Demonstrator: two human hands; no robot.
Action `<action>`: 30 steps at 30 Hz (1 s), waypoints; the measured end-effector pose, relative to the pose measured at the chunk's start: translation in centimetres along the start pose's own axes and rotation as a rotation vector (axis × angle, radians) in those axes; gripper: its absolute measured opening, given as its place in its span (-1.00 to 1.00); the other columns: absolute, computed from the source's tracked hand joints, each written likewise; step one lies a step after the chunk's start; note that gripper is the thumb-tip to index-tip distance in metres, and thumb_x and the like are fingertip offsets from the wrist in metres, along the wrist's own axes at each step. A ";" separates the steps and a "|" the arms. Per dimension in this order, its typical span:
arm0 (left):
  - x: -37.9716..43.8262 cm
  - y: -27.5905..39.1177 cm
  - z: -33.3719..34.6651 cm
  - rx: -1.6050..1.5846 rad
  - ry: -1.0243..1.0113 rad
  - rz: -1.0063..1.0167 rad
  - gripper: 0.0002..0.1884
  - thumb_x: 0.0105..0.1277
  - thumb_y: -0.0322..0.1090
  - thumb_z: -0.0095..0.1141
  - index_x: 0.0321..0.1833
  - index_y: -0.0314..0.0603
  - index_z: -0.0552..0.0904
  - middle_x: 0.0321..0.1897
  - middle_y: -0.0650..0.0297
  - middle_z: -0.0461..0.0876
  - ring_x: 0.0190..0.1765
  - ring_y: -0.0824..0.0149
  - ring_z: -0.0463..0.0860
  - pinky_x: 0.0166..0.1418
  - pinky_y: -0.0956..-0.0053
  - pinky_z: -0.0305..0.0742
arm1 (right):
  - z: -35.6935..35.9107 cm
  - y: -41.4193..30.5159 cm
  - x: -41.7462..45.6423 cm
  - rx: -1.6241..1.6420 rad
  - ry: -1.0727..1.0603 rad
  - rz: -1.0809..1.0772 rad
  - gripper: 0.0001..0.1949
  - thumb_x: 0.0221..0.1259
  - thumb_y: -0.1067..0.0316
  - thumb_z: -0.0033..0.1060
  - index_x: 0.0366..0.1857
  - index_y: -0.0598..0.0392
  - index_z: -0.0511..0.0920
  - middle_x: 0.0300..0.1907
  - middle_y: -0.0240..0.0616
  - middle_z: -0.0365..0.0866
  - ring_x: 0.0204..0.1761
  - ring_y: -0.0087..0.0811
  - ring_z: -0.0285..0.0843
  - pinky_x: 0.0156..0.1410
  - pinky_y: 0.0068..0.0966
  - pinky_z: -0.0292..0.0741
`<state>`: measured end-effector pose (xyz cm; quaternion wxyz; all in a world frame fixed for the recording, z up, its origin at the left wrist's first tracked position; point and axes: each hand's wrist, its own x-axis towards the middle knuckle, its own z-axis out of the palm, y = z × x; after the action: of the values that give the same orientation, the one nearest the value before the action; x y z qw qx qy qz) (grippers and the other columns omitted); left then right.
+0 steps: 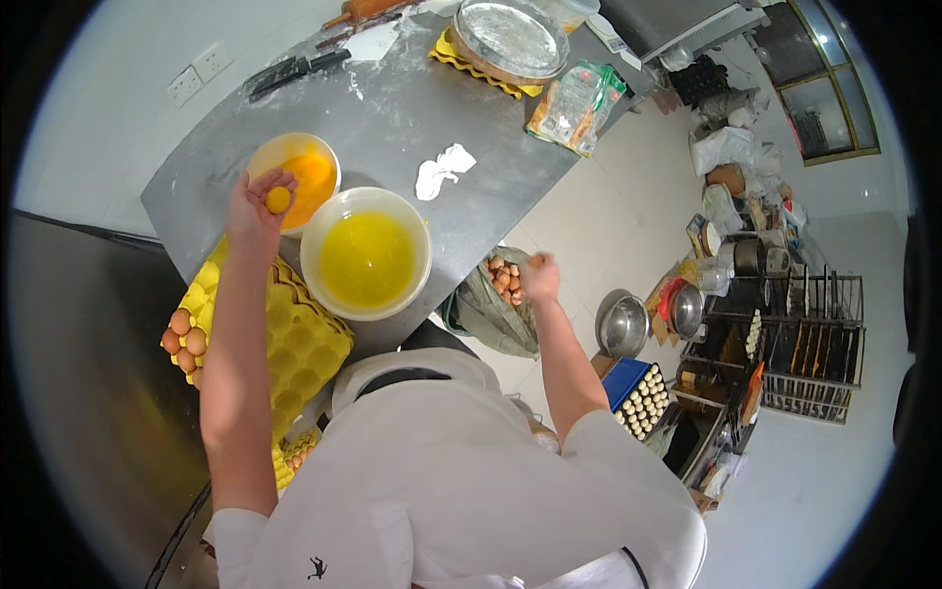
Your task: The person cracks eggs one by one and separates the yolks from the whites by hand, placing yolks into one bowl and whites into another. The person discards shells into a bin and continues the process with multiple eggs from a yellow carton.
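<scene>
An egg yolk point(277, 199) rests in the cupped fingers of my left hand point(254, 210). That hand is above the near left rim of a white bowl of orange yolks point(318, 177). Beside it, closer to me, stands a larger white bowl point(421, 254) containing clear yellow egg white point(366, 258). My right hand point(541, 278) is off the table's edge, over an olive plastic bag point(491, 320) with many broken eggshells point(504, 280) inside. Its fingers are curled and blurred; whether a shell is in them is unclear.
Yellow egg trays point(305, 346) and several brown eggs point(196, 341) lie left, under my forearm. Crumpled white paper point(441, 173), a floury sieve point(511, 37) and a plastic package point(578, 107) are on the grey table point(397, 118). Metal bowls point(624, 325) stand right.
</scene>
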<state>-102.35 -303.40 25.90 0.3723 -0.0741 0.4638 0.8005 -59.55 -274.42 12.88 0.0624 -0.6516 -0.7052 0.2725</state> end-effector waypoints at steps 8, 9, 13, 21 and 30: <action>7.4 -0.2 -3.1 0.480 0.206 0.122 -0.48 0.63 0.07 -0.09 0.10 -0.30 0.72 -0.04 0.16 0.79 0.04 0.29 0.70 0.15 0.39 0.53 | -2.1 -1.6 -2.3 -0.088 0.131 -0.140 -0.11 0.24 0.08 0.48 0.54 0.33 0.21 0.42 0.26 0.41 0.49 0.12 0.38 0.57 -0.12 0.35; 6.4 -0.3 -3.3 0.542 0.205 0.167 -0.48 0.63 0.06 -0.08 0.10 -0.31 0.72 -0.04 0.17 0.79 0.03 0.28 0.70 0.15 0.38 0.53 | -3.3 -4.3 -3.0 -0.053 0.147 -0.218 -0.17 0.28 0.12 0.45 0.53 0.32 0.24 0.40 0.23 0.44 0.46 0.10 0.40 0.55 -0.11 0.36; -2.9 -2.9 0.7 0.793 0.025 0.381 -0.54 0.59 -0.01 0.01 0.08 -0.35 0.72 -0.04 0.12 0.79 0.02 0.21 0.71 0.15 0.29 0.55 | -5.7 -16.9 -6.3 0.277 0.134 -0.530 -0.35 0.36 0.22 0.39 0.45 0.26 0.37 0.33 0.08 0.53 0.32 -0.05 0.53 0.40 -0.18 0.47; -8.7 -15.5 -1.6 0.929 -0.453 0.550 -0.66 0.49 -0.17 0.17 0.16 -0.24 0.65 0.08 0.01 0.68 0.22 0.02 0.63 0.28 0.19 0.53 | 3.9 -37.4 -27.0 0.208 -0.785 -1.445 -0.46 0.26 0.25 0.45 0.31 0.13 0.54 0.09 -0.07 0.69 0.04 -0.20 0.71 0.14 -0.30 0.62; -11.7 -10.8 2.1 1.440 -0.211 0.423 -0.67 0.44 -0.06 0.17 0.02 -0.14 0.71 -0.05 0.09 0.74 0.09 0.00 0.71 0.15 0.08 0.60 | 20.2 -36.5 -42.2 -0.258 -0.624 -2.035 -0.80 0.20 0.35 0.26 -0.14 0.12 0.72 -0.13 -0.14 0.66 -0.05 -0.21 0.69 0.00 -0.27 0.63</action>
<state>-86.31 -304.71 25.10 0.2097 0.3547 0.8383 0.3570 -94.78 -320.85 24.07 0.0078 0.3391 -0.9251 0.1705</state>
